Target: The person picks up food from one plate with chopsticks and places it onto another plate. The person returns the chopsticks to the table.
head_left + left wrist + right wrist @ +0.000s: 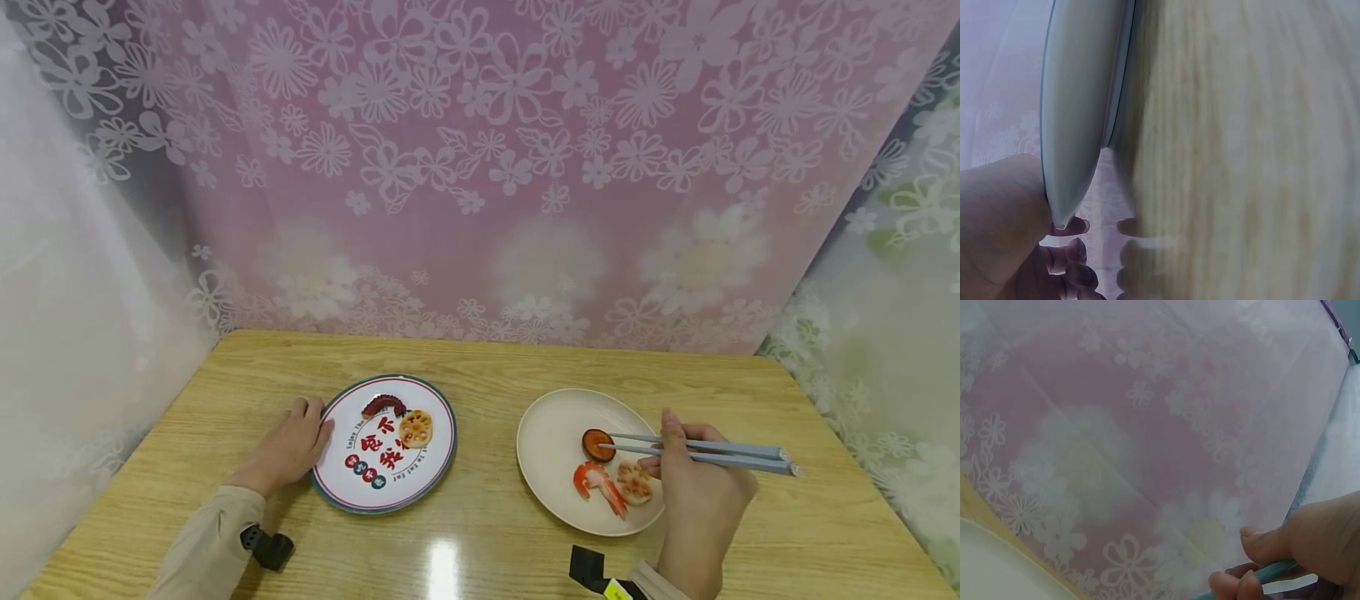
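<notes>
My left hand (291, 443) holds the left rim of a white plate (352, 492) with red and blue lettering. In the left wrist view the plate's edge (1075, 100) lies between thumb and fingers. On that plate are a dark red tentacle piece (384, 406) and a lotus root slice (416, 428). Pale blue chopsticks (738, 454) are held in my right hand (697, 483), over a cream plate (547, 425). Their tips touch a brown mushroom slice (592, 442); whether they pinch it is unclear. Beside it lie a shrimp (600, 487) and another lotus root slice (634, 482).
Both plates stand on a wooden table (480, 367), with bare wood between them. Pink floral cloth (480, 167) hangs behind the table, and pale cloth (900, 350) hangs at its sides. Each wrist wears a black camera (272, 550).
</notes>
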`<state>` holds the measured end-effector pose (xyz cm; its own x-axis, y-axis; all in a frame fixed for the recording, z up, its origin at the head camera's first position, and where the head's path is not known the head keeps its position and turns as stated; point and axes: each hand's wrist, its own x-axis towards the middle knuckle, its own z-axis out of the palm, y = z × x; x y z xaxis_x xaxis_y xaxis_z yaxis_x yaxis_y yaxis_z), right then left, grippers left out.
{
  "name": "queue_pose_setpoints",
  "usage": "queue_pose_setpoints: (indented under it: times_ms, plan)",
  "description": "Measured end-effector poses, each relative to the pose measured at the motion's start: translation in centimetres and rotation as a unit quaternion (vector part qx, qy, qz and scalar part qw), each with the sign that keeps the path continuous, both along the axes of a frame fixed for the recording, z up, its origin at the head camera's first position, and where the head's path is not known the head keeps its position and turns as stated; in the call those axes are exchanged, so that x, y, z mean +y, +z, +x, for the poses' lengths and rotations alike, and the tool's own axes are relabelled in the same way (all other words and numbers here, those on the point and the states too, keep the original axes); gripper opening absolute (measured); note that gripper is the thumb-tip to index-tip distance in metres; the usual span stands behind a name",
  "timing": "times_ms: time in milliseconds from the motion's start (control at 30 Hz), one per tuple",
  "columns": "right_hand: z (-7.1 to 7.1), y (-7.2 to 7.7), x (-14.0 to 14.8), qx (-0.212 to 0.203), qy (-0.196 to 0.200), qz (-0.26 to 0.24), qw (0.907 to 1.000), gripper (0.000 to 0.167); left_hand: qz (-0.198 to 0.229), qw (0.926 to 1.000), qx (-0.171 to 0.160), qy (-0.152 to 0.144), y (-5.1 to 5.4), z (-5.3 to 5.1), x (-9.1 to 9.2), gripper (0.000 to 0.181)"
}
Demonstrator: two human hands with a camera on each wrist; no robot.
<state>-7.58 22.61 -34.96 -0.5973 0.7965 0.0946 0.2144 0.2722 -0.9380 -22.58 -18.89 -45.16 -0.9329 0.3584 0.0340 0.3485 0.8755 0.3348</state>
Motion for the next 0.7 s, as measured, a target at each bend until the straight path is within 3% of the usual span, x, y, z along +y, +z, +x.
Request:
queue_pose_setpoints:
  times_ms: [267, 433, 700]
  plan:
    - [-0.1, -1.2, 1.2, -0.007, -0.022, -0.032, 0.9992, 0.045, 0.005, 1.0, 0.0, -0.003, 0.1, 0.0, 0.3, 0.022]
    - [-0.6, -1.7, 1.3, 0.025, -0.027, -0.081, 0.996, 0.041, 0.007, 1.0, 0.001, -0.002, 0.2, 0.0, 0.2, 0.022]
    - [-1.3, -2.8, 0.6, 0.071, -0.032, -0.084, 0.9934, 0.043, 0.003, 1.0, 0.001, -0.002, 0.1, 0.2, 0.0, 0.023]
